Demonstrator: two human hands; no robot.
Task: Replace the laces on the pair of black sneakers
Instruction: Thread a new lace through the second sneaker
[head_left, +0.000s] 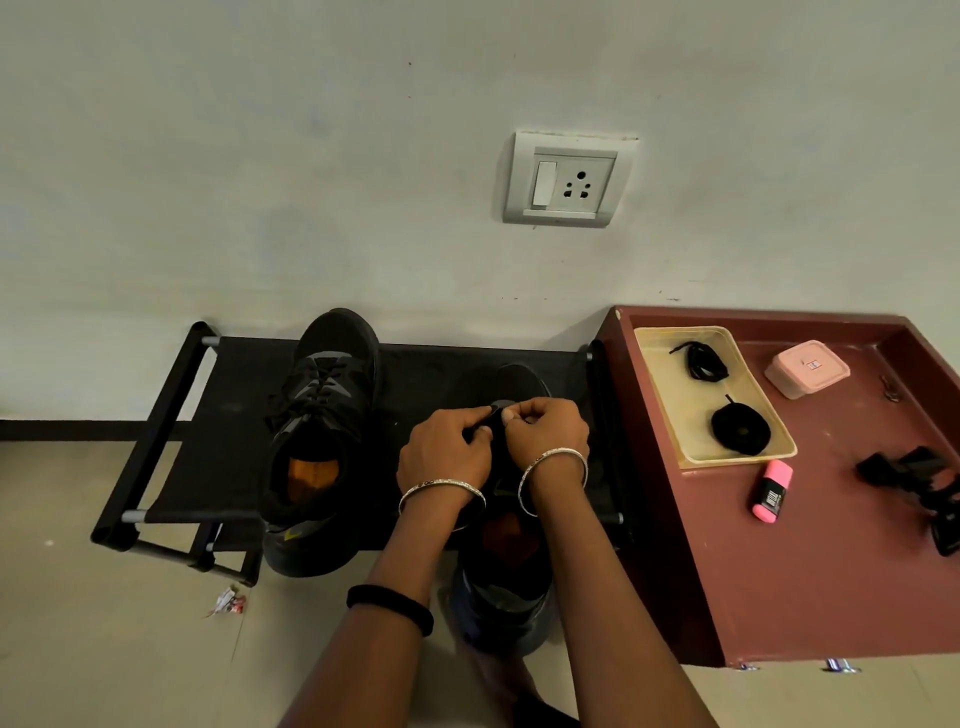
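— Both forearms come in from the bottom edge. Where do the hands end up?
— Over the right sneaker (504, 587), which stands on the black shoe rack (171, 395) with its heel past the front rail.
— Are they holding anything?
— Yes. The left hand (447, 447) and right hand (548, 434) sit close together with fingers curled, and both pinch a black lace (480, 430) near the shoe's toe end.
— And the other shoe?
— The left sneaker (322, 415) is laced and sits beside it on the same rack, toe toward the wall.
— Any other laces?
— Two black lace bundles (740, 423) lie in a cream tray (675, 410) on the maroon bench (831, 571) to the right. A pink box (805, 369) and a pink highlighter (772, 491) rest on the bench near the tray.
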